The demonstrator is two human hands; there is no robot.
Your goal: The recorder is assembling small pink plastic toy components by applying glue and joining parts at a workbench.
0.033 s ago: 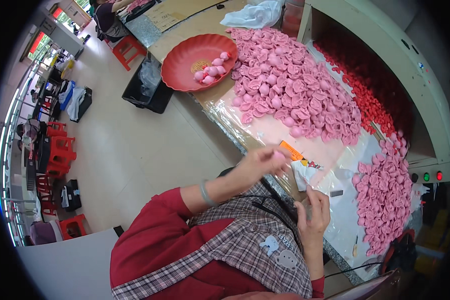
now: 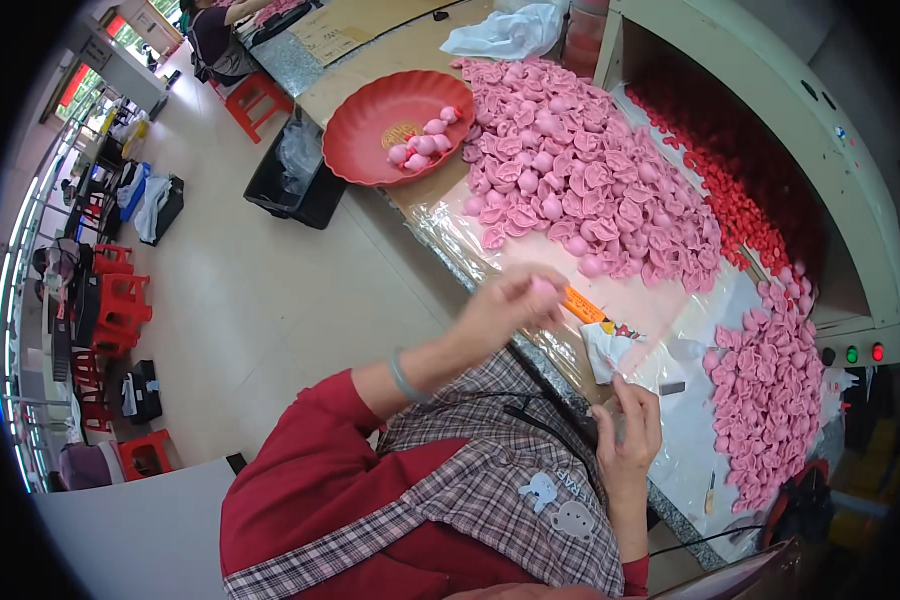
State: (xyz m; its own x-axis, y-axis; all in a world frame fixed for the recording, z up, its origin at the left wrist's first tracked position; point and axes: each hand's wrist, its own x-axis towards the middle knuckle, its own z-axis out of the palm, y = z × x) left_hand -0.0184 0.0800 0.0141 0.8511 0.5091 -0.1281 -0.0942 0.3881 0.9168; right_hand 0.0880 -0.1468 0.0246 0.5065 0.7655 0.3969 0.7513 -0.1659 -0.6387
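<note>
My left hand, a bracelet on its wrist, is raised over the table's near edge. Its fingers are closed on a small pink ball; the hand is slightly blurred. My right hand is at the table edge with thumb and fingers apart. Its fingertips lie close to a crumpled white cloth with a coloured print; whether they touch is unclear. Beyond my hands spreads a large heap of pink ruffled pieces and balls. A scalloped red bowl at the far left holds several pink balls with red bits.
A second pink heap lies to the right. Small red pieces fill the pale arched machine housing. An orange strip and a small grey block lie nearby. A black bin stands on the floor.
My left hand has moved a little left and away from the cloth, carrying the pink ball, so more of the orange strip shows. My right hand has hardly moved.
</note>
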